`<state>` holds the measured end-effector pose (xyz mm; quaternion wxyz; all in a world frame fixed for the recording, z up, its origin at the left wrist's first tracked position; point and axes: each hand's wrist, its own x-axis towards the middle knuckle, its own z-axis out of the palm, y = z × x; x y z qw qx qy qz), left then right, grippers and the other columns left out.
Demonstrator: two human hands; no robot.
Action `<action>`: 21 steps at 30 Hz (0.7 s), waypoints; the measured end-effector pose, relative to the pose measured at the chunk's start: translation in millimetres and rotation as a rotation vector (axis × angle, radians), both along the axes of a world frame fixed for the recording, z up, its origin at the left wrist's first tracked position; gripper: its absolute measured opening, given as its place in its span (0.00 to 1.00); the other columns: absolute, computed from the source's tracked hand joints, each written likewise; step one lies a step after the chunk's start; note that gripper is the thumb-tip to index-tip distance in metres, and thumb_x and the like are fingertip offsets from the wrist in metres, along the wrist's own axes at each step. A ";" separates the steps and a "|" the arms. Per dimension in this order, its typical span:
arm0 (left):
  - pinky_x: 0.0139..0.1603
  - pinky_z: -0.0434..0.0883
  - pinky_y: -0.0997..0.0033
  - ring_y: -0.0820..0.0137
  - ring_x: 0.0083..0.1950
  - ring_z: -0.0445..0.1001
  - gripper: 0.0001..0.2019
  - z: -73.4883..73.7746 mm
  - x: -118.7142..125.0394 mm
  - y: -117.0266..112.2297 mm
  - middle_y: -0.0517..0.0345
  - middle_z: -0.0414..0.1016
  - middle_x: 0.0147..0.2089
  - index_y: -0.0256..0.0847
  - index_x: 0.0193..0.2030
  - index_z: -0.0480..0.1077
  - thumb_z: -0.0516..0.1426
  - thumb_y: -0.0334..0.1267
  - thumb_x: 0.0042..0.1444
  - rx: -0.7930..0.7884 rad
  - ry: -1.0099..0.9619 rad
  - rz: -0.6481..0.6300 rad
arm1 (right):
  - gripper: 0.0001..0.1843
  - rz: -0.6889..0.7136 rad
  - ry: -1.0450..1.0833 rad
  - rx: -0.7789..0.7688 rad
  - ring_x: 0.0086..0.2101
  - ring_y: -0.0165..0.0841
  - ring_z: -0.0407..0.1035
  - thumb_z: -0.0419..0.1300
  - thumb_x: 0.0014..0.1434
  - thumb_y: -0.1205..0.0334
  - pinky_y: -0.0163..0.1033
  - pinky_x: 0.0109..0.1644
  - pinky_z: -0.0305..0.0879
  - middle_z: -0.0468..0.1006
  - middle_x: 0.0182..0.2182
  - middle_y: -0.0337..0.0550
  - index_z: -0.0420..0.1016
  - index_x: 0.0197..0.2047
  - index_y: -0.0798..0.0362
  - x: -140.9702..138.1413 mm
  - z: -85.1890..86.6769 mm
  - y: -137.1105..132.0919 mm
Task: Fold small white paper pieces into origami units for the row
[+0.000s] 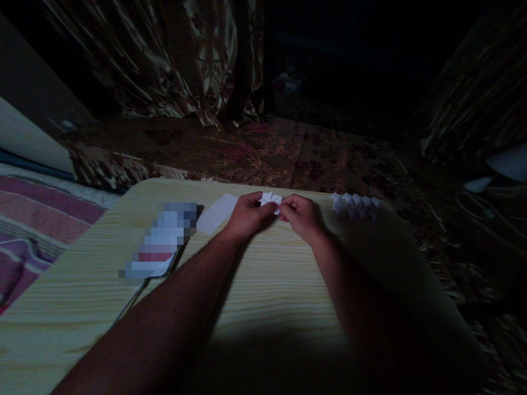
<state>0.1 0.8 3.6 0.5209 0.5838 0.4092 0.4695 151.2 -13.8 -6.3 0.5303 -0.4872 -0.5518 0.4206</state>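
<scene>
While my left hand [247, 216] and right hand [302, 216] both pinch the small folded paper [272, 198] at the far side of the table [267, 285], entry reads: crease under way, I judge; needs firm, even pressing.

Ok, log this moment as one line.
left hand: pinching small folded paper | right hand: pinching it too | flat white sheet: left of hands | row of folded pieces: right of hands | surface: wooden table

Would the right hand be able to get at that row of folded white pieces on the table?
Probably yes: the row of folded pieces lies just right of the right hand, only bare table between, though it now pinches a small paper.
</scene>
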 end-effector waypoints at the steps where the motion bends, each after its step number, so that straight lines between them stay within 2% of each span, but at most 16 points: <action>1: 0.22 0.57 0.75 0.77 0.21 0.61 0.11 -0.5 -0.4 0.4 0.61 0.69 0.22 0.36 0.31 0.73 0.62 0.42 0.44 -0.008 0.004 0.007 | 0.06 0.002 0.001 -0.001 0.21 0.27 0.65 0.60 0.49 0.60 0.33 0.26 0.60 0.71 0.19 0.35 0.69 0.27 0.54 0.0 0.4 -0.4; 6: 0.20 0.55 0.76 0.77 0.20 0.61 0.11 -4.5 -1.3 3.6 0.62 0.68 0.21 0.37 0.28 0.70 0.62 0.42 0.45 -0.037 -0.055 0.020 | 0.07 0.000 0.059 0.021 0.23 0.27 0.66 0.61 0.48 0.61 0.33 0.27 0.61 0.72 0.21 0.35 0.69 0.31 0.53 -1.6 4.2 -3.1; 13: 0.24 0.61 0.76 0.76 0.23 0.66 0.13 -4.0 0.6 4.4 0.59 0.72 0.25 0.36 0.31 0.71 0.64 0.44 0.44 -0.079 -0.134 0.050 | 0.15 -0.012 0.045 0.119 0.28 0.26 0.66 0.65 0.43 0.64 0.33 0.32 0.64 0.70 0.27 0.35 0.65 0.33 0.52 -7.6 2.5 -3.6; 21: 0.28 0.64 0.75 0.74 0.26 0.68 0.12 -3.9 0.5 4.1 0.58 0.73 0.27 0.35 0.32 0.72 0.64 0.42 0.44 -0.119 -0.197 0.003 | 0.12 -0.034 -0.043 0.192 0.27 0.25 0.65 0.63 0.46 0.67 0.32 0.32 0.63 0.69 0.26 0.33 0.64 0.33 0.52 -8.8 -0.9 -1.9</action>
